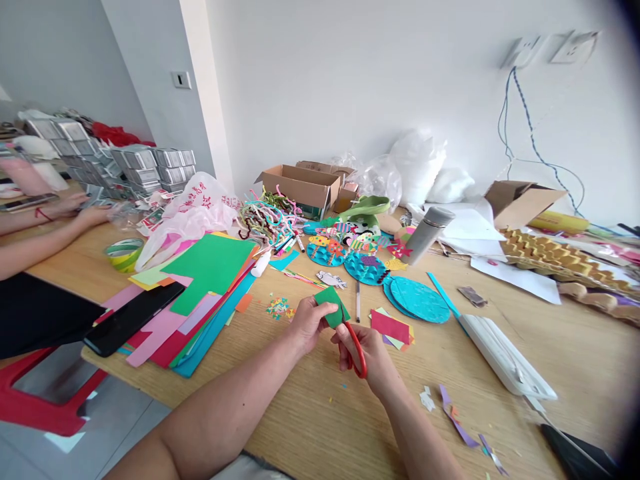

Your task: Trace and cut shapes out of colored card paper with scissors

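Note:
My left hand [309, 324] pinches a small piece of green paper [329, 300] above the middle of the table. My right hand [367, 350] grips red-handled scissors [358, 353], whose blades reach into the green paper. Just right of the hands lies a little stack of coloured paper pieces [390, 327], a dark red one uppermost. Beyond the fingers are a pen [357, 302] and a fish cut-out [331, 279]. Tiny coloured scraps [280, 307] lie to the left of my left hand.
Coloured sheets [215, 267] and a black phone [134, 318] lie at left. Blue discs [420, 299], a grey flask [431, 233], a white power strip [505, 357] and egg trays [555, 257] stand right. Behind are pipe cleaners [270, 217] and a cardboard box [300, 187]. Another person's hands [83, 210] work far left.

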The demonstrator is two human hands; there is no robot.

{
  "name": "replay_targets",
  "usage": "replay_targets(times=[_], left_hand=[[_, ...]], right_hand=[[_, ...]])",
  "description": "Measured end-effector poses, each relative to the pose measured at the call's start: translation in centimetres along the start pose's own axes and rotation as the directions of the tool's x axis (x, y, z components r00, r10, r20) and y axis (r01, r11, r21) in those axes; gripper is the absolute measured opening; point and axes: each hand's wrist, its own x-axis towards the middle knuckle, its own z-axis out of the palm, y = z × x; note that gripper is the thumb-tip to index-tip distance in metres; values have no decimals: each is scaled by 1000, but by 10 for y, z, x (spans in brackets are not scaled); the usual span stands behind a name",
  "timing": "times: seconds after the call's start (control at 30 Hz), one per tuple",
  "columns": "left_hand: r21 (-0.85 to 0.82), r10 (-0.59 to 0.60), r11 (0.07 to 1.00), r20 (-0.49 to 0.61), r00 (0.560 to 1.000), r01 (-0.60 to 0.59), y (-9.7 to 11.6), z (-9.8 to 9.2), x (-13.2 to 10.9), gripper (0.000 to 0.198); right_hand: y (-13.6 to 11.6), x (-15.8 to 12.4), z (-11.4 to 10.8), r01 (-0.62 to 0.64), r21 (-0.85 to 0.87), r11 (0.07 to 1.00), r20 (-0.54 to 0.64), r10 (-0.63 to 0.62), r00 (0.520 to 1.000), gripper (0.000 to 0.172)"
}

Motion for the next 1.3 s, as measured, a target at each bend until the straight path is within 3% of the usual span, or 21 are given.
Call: replay_targets(times=[1.03, 1.3], left_hand=[[9, -36, 999, -48, 998, 36, 5, 1, -2, 21], [-32, -34, 999, -32, 999, 33, 4, -1, 0, 21]], right_hand=[[-2, -1, 0, -28, 17, 999, 37, 27, 999, 54], [0, -2, -1, -12, 88, 996, 63, 7, 998, 53]])
